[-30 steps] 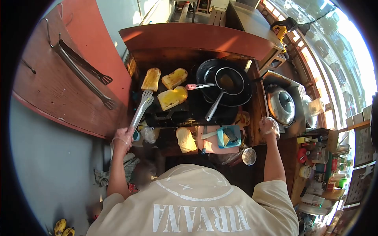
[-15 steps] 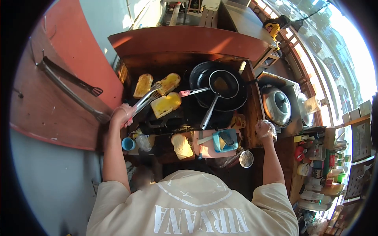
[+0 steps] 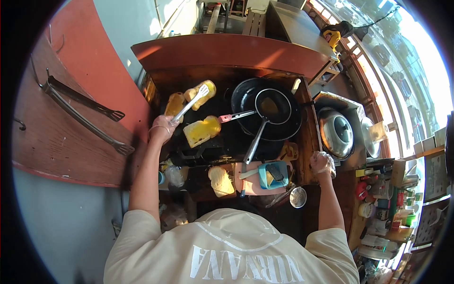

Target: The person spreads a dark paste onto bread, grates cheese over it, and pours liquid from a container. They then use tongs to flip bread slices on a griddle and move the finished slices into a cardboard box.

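1. Head view, hands. The left hand (image 3: pixel 163 128) wears a thin clear glove, and its fingers are clenched round the handle end of the metal tongs (image 3: pixel 188 106). The arm reaches forward over the dark griddle (image 3: pixel 231 137). The right hand (image 3: pixel 322 162), also gloved, rests at the edge of the table (image 3: pixel 308 135), near a lidded steel pot (image 3: pixel 336 132). I cannot tell whether its fingers grip anything.
2. Head view, the bread. The tong tips meet the far toast slice (image 3: pixel 204 91) at the back of the griddle. I cannot tell whether they pinch it or only lie on it. A second toast slice (image 3: pixel 174 103) sits just to its left. A third toast slice (image 3: pixel 202 131) lies nearer the person, apart from both.
3. Handling, as a judgement. The far toast slice looks light, soft in the middle and glossy yellow, so it is probably greasy and slippery. It is best taken at a firmer edge with a gentle pinch, since a hard squeeze could tear it. The tongs look stiff and springy.
4. Head view, surroundings.
   - A small frying pan (image 3: pixel 272 105) sits inside a larger black pan (image 3: pixel 246 92).
   - A pink-handled spatula (image 3: pixel 236 116) points toward the third slice.
   - Nearer the person are a pink cutting board (image 3: pixel 253 182), a blue tub (image 3: pixel 273 174), a pale bread slice (image 3: pixel 221 181) and a small steel bowl (image 3: pixel 298 196).
   - Spare tongs (image 3: pixel 82 111) hang on the left wall.
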`<state>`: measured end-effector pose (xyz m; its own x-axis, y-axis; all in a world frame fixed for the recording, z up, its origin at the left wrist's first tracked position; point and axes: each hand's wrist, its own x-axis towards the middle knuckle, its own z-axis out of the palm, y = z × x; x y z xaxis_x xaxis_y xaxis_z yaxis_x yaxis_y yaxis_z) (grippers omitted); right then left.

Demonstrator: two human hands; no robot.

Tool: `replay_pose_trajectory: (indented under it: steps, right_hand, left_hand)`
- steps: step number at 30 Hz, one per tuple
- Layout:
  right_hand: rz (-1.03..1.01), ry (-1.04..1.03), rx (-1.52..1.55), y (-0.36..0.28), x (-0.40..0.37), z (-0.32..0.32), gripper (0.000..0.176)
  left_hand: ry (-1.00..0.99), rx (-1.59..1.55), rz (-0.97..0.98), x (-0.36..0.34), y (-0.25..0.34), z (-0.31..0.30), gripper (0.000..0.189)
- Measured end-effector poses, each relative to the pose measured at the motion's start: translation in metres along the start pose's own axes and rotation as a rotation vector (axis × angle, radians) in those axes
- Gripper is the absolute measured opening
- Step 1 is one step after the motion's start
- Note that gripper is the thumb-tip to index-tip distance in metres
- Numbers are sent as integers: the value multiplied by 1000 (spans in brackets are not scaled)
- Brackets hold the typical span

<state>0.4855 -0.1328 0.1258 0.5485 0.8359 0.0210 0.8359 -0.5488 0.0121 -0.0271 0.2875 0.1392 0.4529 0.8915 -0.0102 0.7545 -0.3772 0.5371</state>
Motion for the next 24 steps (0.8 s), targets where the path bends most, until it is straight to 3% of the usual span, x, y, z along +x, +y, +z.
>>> replay_pose_trajectory:
  steps: [1, 3, 9, 12, 18, 20, 24]
  right_hand:
    - [-17, 35, 37, 1, 0, 2, 29]
    - [-16, 31, 36, 0, 1, 1, 28]
    - [-25, 46, 68, 2, 2, 5, 26]
    - [-38, 63, 84, 2, 1, 5, 26]
    - [-29, 37, 66, -3, 0, 3, 29]
    - [-16, -30, -5, 1, 2, -2, 31]
    - [59, -129, -24, -14, -1, -28, 32]
  left_hand:
    - [0, 0, 2, -4, 0, 0, 31]
    - [187, 311, 45, -22, 37, -24, 30]
    - [323, 862, 330, -23, 10, -16, 42]
    - [332, 945, 285, -44, 19, -24, 44]
    - [306, 894, 114, -112, 29, -41, 48]
    - [385, 864, 99, -141, 18, -36, 49]
    - [305, 544, -67, -185, 32, -38, 53]
